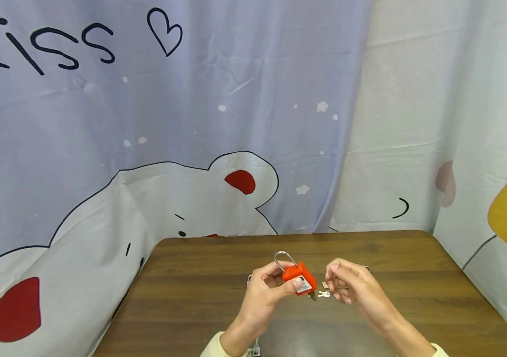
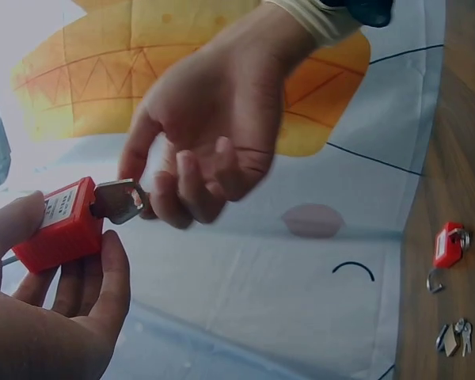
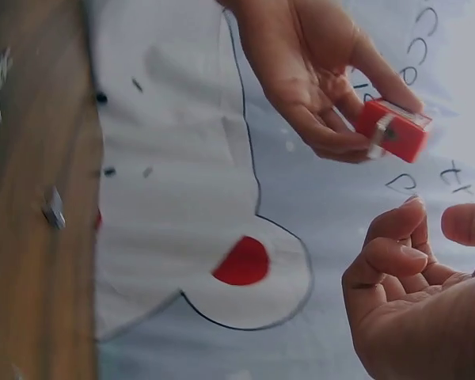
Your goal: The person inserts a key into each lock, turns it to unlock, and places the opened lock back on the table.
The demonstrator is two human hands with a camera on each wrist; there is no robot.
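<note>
My left hand [image 1: 258, 297] grips a red padlock [image 1: 299, 277] with a white label, thumb on the label and fingers behind. Its metal shackle [image 1: 285, 254] rises toward the upper left. A key [image 2: 120, 201] sticks out of the padlock's end, facing my right hand. Close by that key hovers my right hand [image 1: 358, 287], its fingers loosely bent. The right wrist view shows a gap between my right hand [image 3: 416, 293] and the padlock [image 3: 404, 131], with nothing between thumb and fingers.
On the wooden table [image 1: 182, 267] lie a small red padlock [image 2: 448, 245] and a little brass-coloured padlock [image 2: 451, 340] beside small keys [image 2: 465, 332]. More keys [image 1: 256, 350] lie near the front, partly hidden by my left arm. A printed curtain [image 1: 235, 124] hangs behind the table.
</note>
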